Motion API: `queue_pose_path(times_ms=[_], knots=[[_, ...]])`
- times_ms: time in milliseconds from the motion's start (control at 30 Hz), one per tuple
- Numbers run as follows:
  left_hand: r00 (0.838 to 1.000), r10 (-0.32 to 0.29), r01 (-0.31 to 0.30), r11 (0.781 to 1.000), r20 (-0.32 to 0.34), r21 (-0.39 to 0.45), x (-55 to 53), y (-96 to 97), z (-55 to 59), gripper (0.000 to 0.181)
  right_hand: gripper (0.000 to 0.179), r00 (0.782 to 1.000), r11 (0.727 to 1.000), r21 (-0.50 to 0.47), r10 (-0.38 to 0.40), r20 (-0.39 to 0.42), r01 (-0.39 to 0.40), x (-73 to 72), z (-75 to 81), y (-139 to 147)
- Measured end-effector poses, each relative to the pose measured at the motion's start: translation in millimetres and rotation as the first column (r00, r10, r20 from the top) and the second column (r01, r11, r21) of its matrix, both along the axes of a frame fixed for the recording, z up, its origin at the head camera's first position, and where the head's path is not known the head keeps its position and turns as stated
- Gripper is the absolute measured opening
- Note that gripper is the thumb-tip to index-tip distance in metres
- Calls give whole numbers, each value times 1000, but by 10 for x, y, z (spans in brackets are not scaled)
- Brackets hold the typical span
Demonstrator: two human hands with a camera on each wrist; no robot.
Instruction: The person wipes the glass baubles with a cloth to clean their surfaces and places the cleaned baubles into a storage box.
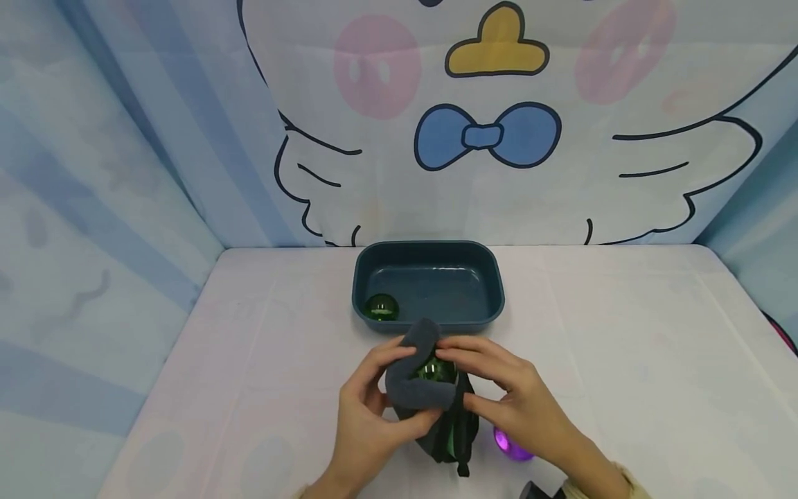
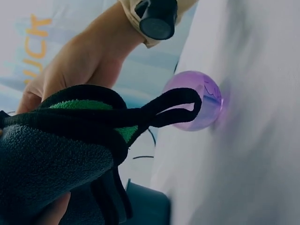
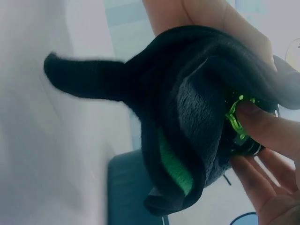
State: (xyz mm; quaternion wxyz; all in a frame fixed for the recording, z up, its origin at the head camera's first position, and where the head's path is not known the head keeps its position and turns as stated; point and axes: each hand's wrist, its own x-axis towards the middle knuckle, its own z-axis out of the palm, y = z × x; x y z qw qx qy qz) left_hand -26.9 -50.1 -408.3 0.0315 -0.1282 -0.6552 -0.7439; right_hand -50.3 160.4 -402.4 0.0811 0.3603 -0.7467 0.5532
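Observation:
A dark grey cloth (image 1: 420, 395) with black edging, a green inner side and a black loop is bunched around a clear green ball (image 1: 436, 369). My left hand (image 1: 370, 416) grips the cloth from the left, thumb on the near side and fingers on the far side. From the right, my right hand (image 1: 508, 388) holds the ball at the cloth's opening; in the right wrist view a thumb (image 3: 267, 124) presses on the green ball (image 3: 241, 122). A clear purple ball (image 1: 512, 443) lies on the table beneath the right hand.
Behind the hands stands a dark teal rectangular bin (image 1: 436, 326), with another green ball (image 1: 382, 307) in its near left corner. A pale cloth covers the table (image 1: 636, 360). Printed curtains (image 1: 499, 201) hang at the back and sides.

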Motion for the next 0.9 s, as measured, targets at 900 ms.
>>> queue_pose_path(times_ms=[900], knots=[[999,-33,31,998,39,58,-36,-59,34,64,70,988,991,126,-27,-152,46,13,19,-18]])
